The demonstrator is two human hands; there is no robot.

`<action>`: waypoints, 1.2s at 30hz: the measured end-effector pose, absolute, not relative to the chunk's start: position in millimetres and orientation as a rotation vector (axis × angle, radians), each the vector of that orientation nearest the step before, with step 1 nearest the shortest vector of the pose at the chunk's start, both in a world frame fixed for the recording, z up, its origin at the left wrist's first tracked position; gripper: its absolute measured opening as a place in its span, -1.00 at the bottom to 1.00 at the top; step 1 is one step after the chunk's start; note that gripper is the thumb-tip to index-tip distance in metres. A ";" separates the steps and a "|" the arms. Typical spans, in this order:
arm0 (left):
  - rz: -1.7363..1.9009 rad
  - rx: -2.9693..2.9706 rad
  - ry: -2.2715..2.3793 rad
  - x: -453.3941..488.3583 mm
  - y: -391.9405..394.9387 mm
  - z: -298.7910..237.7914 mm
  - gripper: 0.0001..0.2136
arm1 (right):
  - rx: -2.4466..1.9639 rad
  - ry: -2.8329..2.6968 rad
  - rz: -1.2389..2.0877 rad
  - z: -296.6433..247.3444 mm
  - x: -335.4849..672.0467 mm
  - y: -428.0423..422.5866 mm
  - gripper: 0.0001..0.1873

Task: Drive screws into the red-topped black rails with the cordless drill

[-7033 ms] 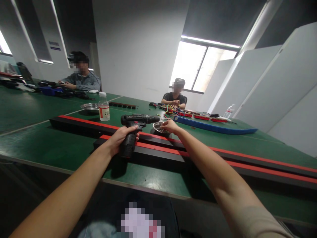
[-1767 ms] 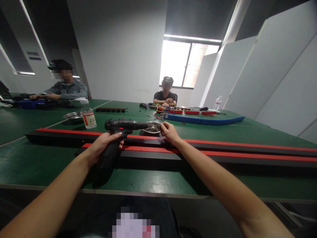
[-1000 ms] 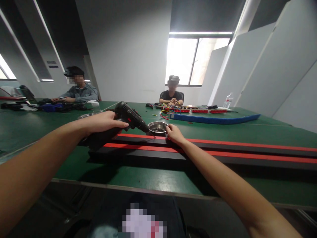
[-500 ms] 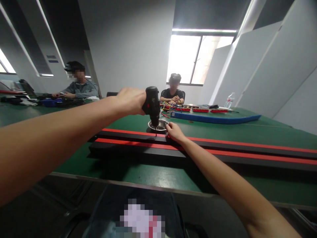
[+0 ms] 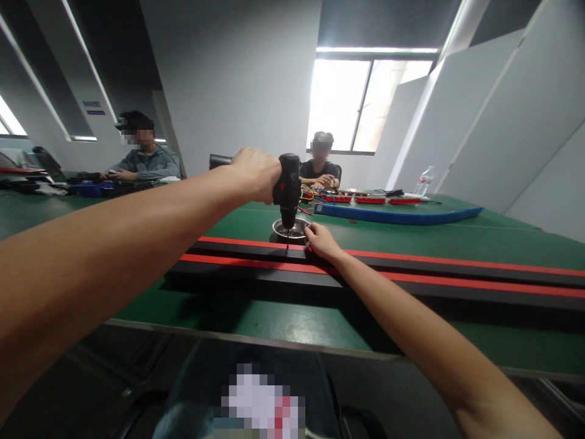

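Note:
My left hand (image 5: 253, 174) is closed round the grip of a black cordless drill (image 5: 289, 189), held upright with its bit pointing down onto the far black-and-red rail (image 5: 411, 263). My right hand (image 5: 321, 239) rests on that same rail just right of the bit, fingers curled against it; whether they hold anything is hidden. A small metal bowl (image 5: 292, 228) with dark small parts sits just behind the bit. A second black-and-red rail (image 5: 247, 271) lies parallel, nearer to me.
Green tabletop (image 5: 274, 320) with its front edge close to me. A long blue strip (image 5: 397, 214), red parts and coloured wires lie farther back. One person sits across the table (image 5: 320, 171), another at the far left (image 5: 141, 155). A water bottle (image 5: 423, 181) stands far right.
My left hand lifted the drill from lying sideways on the rail and turned it upright, bit down on the far rail. My right hand moved from the bowl to the rail.

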State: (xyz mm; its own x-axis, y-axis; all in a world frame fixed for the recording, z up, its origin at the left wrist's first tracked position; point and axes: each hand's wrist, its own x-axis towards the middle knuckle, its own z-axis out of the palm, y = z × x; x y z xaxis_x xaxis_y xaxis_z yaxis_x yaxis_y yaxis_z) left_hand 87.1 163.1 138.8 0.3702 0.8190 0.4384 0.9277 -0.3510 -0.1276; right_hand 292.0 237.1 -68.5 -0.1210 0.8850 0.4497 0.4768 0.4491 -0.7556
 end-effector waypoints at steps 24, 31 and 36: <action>-0.137 -2.114 -1.531 94.1 174.0 136.5 -0.52 | -1.281 -1.847 0.519 -60.2 290.9 228.3 -0.76; -0.211 -2.155 -1.551 88.9 170.2 134.9 -0.51 | -1.292 -1.847 0.547 -61.2 291.0 230.0 -0.73; -0.188 -2.328 -1.620 74.9 167.0 146.6 -0.50 | -1.413 -1.825 0.749 -41.4 293.7 224.0 -0.75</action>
